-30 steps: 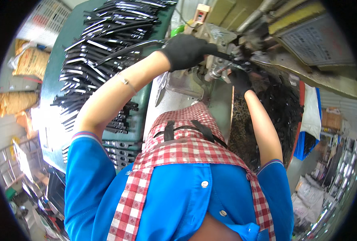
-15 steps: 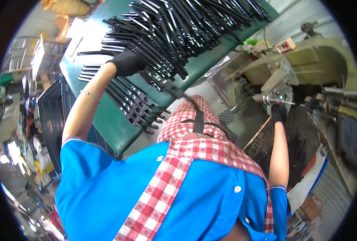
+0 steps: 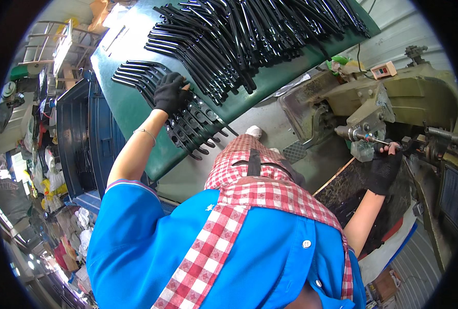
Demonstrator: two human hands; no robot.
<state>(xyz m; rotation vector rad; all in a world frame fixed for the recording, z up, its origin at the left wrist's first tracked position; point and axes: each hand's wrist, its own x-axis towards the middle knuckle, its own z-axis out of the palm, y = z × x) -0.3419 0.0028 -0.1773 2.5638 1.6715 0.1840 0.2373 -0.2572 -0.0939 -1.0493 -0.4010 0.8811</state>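
Note:
My left hand (image 3: 171,92), in a black glove with bare fingertips, is curled over a row of black metal bars with hooked ends (image 3: 190,123) on the green table (image 3: 141,147). Its fingers close on the bar at the row's right side; the palm hides the bars' middles. Off to the right, my right hand (image 3: 385,170), gloved alike, has its fingers pinched together beside the thin rod of the machine spindle (image 3: 358,134). What sits between those fingertips is too small to make out.
A big pile of bent black bars (image 3: 239,41) covers the table's far part. The olive-green machine (image 3: 414,92) stands at the right, with a foot pedal (image 3: 294,152) below. A dark blue bin (image 3: 77,139) is left of the table. A small box with a red switch (image 3: 383,70) sits behind the machine.
My left hand has come nearer, and the bar it held by the pile now lies in the hooked row. My right hand has shifted right and its fingers now show.

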